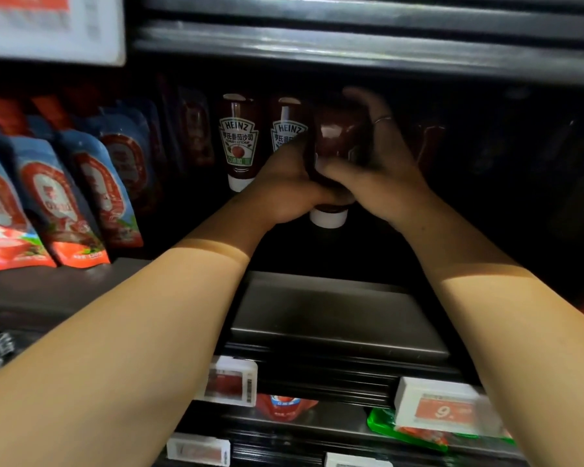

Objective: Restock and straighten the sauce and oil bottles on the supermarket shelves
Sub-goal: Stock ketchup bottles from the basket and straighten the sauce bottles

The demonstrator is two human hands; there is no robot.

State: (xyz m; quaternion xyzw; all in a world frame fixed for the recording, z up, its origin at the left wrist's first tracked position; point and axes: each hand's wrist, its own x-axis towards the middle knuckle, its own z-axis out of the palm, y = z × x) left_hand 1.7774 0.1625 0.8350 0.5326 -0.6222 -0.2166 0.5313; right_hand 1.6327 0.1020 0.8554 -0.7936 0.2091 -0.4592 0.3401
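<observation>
Ketchup bottle, cap-down, gripped by both hands: left hand fingers wrapped low, right hand curled round body, prob. steadying it. Held mid-shelf just right of two Heinz bottles, likely to extend that row.

Both hands grip ketchup bottle, cap down.

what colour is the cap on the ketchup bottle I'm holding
White. The cap sits at the bottom of the dark red ketchup bottle, seen clearly in the head view.
</observation>
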